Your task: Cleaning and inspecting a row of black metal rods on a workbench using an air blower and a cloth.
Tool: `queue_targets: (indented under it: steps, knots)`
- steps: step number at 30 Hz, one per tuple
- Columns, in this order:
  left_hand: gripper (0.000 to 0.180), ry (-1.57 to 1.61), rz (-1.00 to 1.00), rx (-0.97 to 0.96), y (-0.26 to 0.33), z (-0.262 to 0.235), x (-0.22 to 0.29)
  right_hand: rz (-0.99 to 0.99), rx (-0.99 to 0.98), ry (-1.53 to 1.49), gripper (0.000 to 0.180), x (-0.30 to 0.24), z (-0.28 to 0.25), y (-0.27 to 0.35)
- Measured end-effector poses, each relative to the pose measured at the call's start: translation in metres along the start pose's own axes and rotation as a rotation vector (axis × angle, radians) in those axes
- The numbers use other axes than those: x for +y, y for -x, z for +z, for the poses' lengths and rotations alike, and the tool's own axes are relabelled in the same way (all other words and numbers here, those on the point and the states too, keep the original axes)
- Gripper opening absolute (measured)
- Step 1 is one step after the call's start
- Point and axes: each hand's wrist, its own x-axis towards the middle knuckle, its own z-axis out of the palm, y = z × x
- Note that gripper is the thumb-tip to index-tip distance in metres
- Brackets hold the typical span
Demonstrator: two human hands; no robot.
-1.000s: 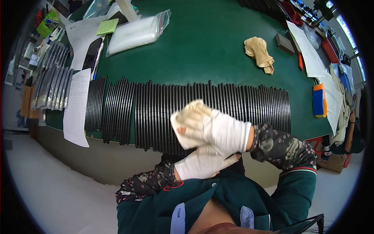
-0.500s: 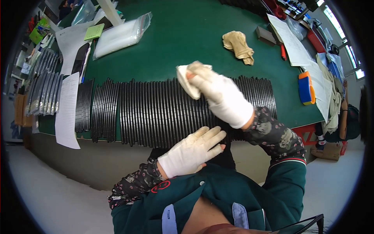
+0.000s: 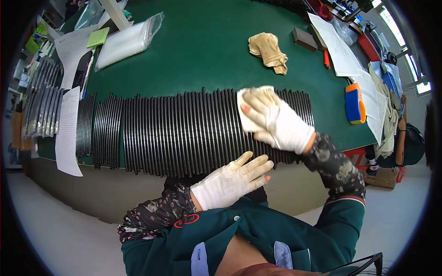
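Observation:
Many thin black rods (image 3: pixel 179 133) lie side by side in a wide row along the near edge of the green table. My right hand (image 3: pixel 283 120), in a white glove with bare fingertips, presses a white cloth (image 3: pixel 246 122) down on the right part of the row. The thumb and fingers rest over the cloth and partly hide it. At the rods' near ends, my left hand (image 3: pixel 232 181), gloved the same way, has its fingers spread and holds nothing. Whether its fingertips touch the rods I cannot tell. Two narrower groups of rods (image 3: pixel 107 133) lie at the left.
A crumpled tan glove (image 3: pixel 268 51) lies beyond the rods. Toward the right are a grey block (image 3: pixel 305 39), a red-handled tool (image 3: pixel 326 59), paper sheets (image 3: pixel 338 46) and a blue-and-orange tape dispenser (image 3: pixel 354 103). Plastic bags (image 3: pixel 126 43) and bagged parts (image 3: pixel 46 106) occupy the left.
My right hand has come down and nearer with the cloth, from the far ends onto the rods' right part. My left hand stays by the near ends. The whole view has shifted slightly.

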Motion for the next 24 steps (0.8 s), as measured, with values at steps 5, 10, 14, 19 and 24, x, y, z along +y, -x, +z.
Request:
queue_targets:
  steps: [5,10,14,19,24]
  knots:
    - [0.071,0.199,-0.073,-0.166,0.006,0.009,-0.001,-0.25,-0.039,-0.3,0.078,-0.053,0.003,-0.008]
    - [0.058,0.208,-0.032,-0.13,-0.003,-0.007,-0.003,-0.026,0.14,-0.088,0.081,-0.006,0.016,-0.051]
    - [0.054,0.607,-0.29,-0.228,0.007,0.013,0.003,-0.187,0.096,-0.292,0.075,-0.051,0.018,-0.035]
    - [0.059,0.099,0.006,-0.064,-0.008,-0.006,-0.002,-0.16,0.423,-0.184,0.033,-0.016,0.022,-0.066]
    - [0.059,0.056,-0.01,-0.043,-0.011,-0.007,0.002,0.033,0.637,-0.179,0.034,0.009,-0.015,-0.03]
